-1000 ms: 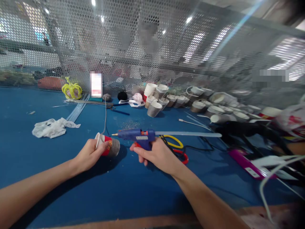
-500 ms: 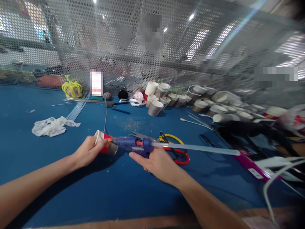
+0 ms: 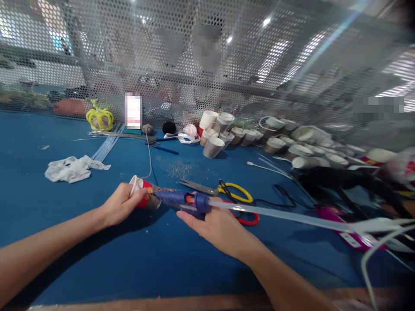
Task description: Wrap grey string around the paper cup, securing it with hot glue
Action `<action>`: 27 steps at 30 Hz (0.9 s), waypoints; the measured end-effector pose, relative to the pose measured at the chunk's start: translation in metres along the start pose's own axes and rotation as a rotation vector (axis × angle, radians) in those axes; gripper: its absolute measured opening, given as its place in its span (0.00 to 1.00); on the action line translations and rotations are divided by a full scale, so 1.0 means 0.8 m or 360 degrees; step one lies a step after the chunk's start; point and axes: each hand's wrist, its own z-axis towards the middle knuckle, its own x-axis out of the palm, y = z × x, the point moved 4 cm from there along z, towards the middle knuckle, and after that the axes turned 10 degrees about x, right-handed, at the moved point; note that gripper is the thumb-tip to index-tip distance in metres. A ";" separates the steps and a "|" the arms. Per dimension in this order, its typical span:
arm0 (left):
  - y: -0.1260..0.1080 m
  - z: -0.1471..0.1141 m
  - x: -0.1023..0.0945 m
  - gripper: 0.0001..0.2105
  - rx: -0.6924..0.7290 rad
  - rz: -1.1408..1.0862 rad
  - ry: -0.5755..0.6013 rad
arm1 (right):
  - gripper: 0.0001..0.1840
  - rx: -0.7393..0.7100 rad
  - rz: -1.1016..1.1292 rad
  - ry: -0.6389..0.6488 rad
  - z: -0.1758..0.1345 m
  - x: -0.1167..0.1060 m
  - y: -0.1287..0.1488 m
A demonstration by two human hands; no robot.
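Red paper cup (image 3: 143,198), light and easily crushed, lies sideways near the counter's (image 3: 97,259) front edge, clasped around its wall by the left hand (image 3: 121,207); the right hand (image 3: 217,224) clenches a rigid blue glue gun (image 3: 181,200), nozzle touching the cup.

Bright overhead lights glare through the mesh; edges bend and blur, right side smeared.

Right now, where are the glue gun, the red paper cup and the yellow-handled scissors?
glue gun (image 3: 181,200): head view, on its blue barrel.
red paper cup (image 3: 145,195): head view, on its red side wall.
yellow-handled scissors (image 3: 240,193): head view, on the yellow handle loop.
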 end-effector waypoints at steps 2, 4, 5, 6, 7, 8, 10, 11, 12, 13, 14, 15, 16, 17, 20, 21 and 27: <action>-0.002 0.000 0.000 0.17 0.0032 0.0050 0.0021 | 0.12 0.0004 -0.0026 0.0012 0.000 0.001 0.001; -0.003 0.001 0.000 0.16 0.0051 0.0073 0.0025 | 0.11 0.0021 -0.0057 0.0008 0.000 0.001 0.001; -0.003 0.001 0.000 0.16 0.0049 0.0072 0.0014 | 0.11 0.0024 -0.0064 0.0001 0.000 0.001 0.000; -0.003 0.001 0.000 0.16 0.0045 0.0076 -0.0003 | 0.11 0.0021 -0.0063 -0.0010 0.001 0.001 0.000; -0.003 0.001 -0.001 0.16 0.0039 0.0083 -0.0021 | 0.11 0.0015 -0.0053 -0.0025 0.001 0.001 0.000; -0.002 0.001 -0.001 0.16 0.0033 0.0091 -0.0038 | 0.11 0.0008 -0.0040 -0.0037 0.002 0.001 0.000; -0.002 0.001 -0.001 0.16 0.0026 0.0091 -0.0043 | 0.11 0.0004 -0.0020 -0.0054 0.002 0.000 -0.001; -0.002 0.001 -0.001 0.16 0.0025 0.0082 -0.0032 | 0.11 0.0011 -0.0017 -0.0052 0.002 0.000 -0.001; -0.003 0.001 -0.001 0.16 0.0025 0.0072 -0.0018 | 0.11 0.0020 -0.0020 -0.0042 0.002 0.000 -0.001; -0.003 0.000 -0.001 0.16 0.0028 0.0062 -0.0005 | 0.11 0.0029 -0.0029 -0.0031 0.001 0.000 -0.001; -0.004 0.000 -0.001 0.16 0.0034 0.0058 0.0004 | 0.11 0.0040 -0.0038 -0.0017 0.001 0.000 -0.001; -0.005 0.000 -0.001 0.16 0.0041 0.0063 0.0008 | 0.11 0.0052 -0.0042 -0.0005 0.001 0.001 -0.002; -0.005 0.000 -0.001 0.16 0.0049 0.0073 0.0008 | 0.11 0.0060 -0.0041 -0.0002 0.001 0.000 -0.002; -0.005 0.000 -0.001 0.16 0.0056 0.0087 0.0008 | 0.11 0.0064 -0.0033 -0.0007 0.001 0.000 -0.002; -0.003 0.001 -0.002 0.15 0.0069 0.0129 -0.0007 | 0.11 0.0060 -0.0015 -0.0039 0.003 -0.001 -0.001; -0.002 0.001 -0.002 0.15 0.0071 0.0140 -0.0014 | 0.11 0.0050 -0.0021 -0.0053 0.004 -0.002 -0.001; -0.005 0.001 -0.002 0.14 0.0133 0.0196 0.0042 | 0.12 0.0008 0.0020 -0.0068 0.005 -0.004 0.000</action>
